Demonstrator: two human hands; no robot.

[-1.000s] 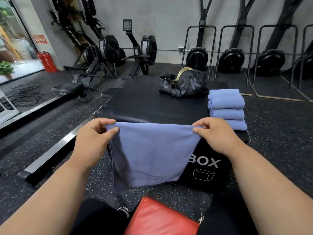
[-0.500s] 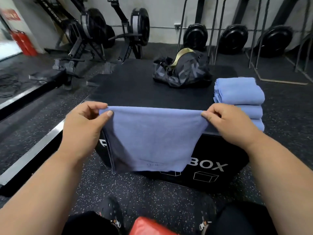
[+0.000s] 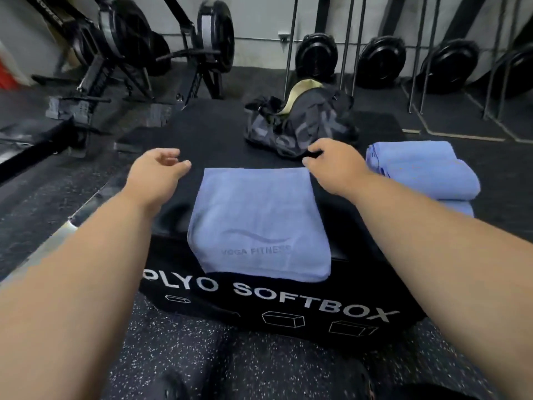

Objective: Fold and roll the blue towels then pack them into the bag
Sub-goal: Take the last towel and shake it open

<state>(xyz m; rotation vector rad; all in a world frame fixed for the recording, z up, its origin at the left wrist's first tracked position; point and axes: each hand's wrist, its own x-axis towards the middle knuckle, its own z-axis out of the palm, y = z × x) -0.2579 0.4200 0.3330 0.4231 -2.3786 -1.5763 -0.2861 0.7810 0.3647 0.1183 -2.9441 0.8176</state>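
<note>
Blue towel (image 3: 259,223) lies flat at the plyo box's (image 3: 288,310) near edge, between both hands; left hand (image 3: 155,176) and right hand (image 3: 334,166) hover at its far corners, fingers loose, gripping nothing. Bag (image 3: 300,122) sits behind, towel stack (image 3: 424,168) right.

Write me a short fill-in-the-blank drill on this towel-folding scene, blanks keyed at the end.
1. The flat blue towel lies on top of the black ____.
2. Its near edge hangs over the box's ____ side.
3. The stack of folded towels sits to the ____ of the flat towel.
4. The dark bag stands ____ the flat towel, farther from the person.

Missing words: box; front; right; behind
</note>
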